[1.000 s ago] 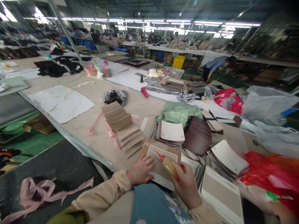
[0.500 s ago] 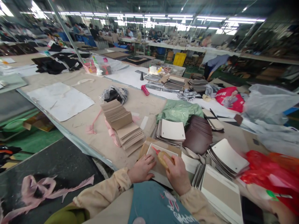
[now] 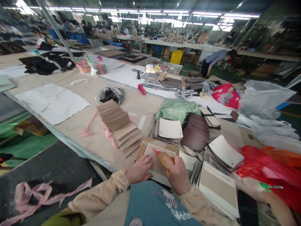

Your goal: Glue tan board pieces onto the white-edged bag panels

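Glue bottle (image 3: 164, 158), red nozzle angled down onto the pale card panel (image 3: 157, 163), is gripped in the right hand (image 3: 176, 174), apparently to lay adhesive. Flat on the table edge (image 3: 103, 157), the panel is pinned steady by the left hand (image 3: 139, 169), fingers spread.

the hall was brightly and evenly lit by rows of ceiling tubes (image 3: 150, 12) at twelve o'clock, which glared white. shadows on the table (image 3: 94, 103) were faint. the wide lens bent the edges, and motion blur smeared the three and nine o'clock margins.
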The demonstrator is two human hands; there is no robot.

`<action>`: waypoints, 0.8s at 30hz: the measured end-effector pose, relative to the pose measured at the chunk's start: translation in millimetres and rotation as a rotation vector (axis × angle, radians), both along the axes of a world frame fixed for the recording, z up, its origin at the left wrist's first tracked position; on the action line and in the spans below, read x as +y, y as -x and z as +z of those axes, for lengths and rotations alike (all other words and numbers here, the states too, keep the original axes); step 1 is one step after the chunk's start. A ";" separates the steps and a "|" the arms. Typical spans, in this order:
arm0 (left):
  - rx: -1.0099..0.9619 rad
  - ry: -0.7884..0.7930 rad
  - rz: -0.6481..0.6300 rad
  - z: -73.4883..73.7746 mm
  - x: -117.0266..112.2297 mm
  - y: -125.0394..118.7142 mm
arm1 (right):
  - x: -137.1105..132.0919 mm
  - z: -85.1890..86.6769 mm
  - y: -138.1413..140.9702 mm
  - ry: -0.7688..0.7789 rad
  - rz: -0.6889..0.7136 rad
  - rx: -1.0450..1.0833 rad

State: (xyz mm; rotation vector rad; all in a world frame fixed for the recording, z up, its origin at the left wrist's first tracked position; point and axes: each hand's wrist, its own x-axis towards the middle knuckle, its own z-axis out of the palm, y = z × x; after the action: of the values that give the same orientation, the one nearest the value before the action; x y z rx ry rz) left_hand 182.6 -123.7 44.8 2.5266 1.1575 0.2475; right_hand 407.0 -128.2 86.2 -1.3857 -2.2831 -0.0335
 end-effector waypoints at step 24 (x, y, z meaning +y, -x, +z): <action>-0.005 0.015 0.008 8.2 -1.9 -1.0 | -50.8 5.5 -68.2 0.100 -0.332 0.071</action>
State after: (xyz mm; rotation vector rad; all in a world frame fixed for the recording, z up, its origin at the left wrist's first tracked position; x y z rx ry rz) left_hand 183.6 -125.6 53.0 2.5079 1.1635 0.2461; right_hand 475.2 -179.0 91.7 -1.7751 -1.9989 0.0236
